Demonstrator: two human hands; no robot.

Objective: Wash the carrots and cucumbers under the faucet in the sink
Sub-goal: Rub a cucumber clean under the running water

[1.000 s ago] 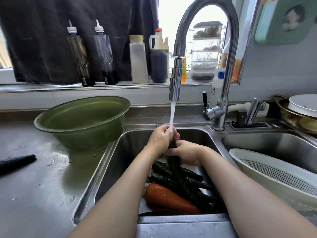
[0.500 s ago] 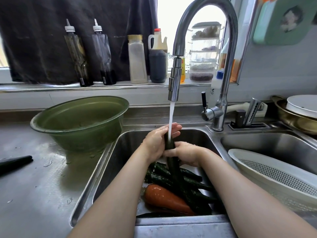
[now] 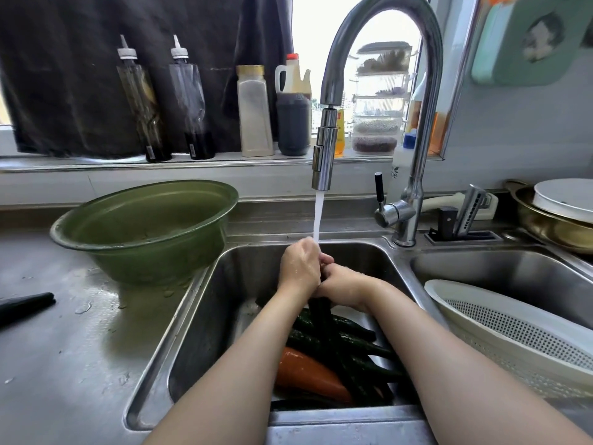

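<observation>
The left hand [image 3: 300, 268] has closed since half a second ago. Its fingers were stretched up past the cucumber's tip; now they curl right over the top and the tip has gone from sight. The right hand [image 3: 345, 285] has stayed just below, wrapped round the shaft and touching the left.

So both hands grip the one cucumber [image 3: 321, 313], held nearly upright over the middle of the sink [image 3: 244, 284]. The stream [image 3: 317, 216] from the faucet [image 3: 324, 155] lands on the left hand's knuckles. Only the dark lower stretch shows beneath the hands. Its foot reaches down among the other cucumbers [image 3: 340, 343] and a carrot [image 3: 305, 374], heaped toward the near edge of the sink floor.

From where I stand that cucumber looks stiff and fairly light, but slick now it is wet. Being long and thin, it would likely snap if bent hard. A full wrap of the fingers round the shaft, as here, seems the safe hold, sliding along it to rub. The carrot looks denser and firmer, and I'd take it round its thick end.

A green basin [image 3: 144, 226] sits on the bench at the sink's left edge. A white colander [image 3: 513, 326] leans in the right-hand bowl.
</observation>
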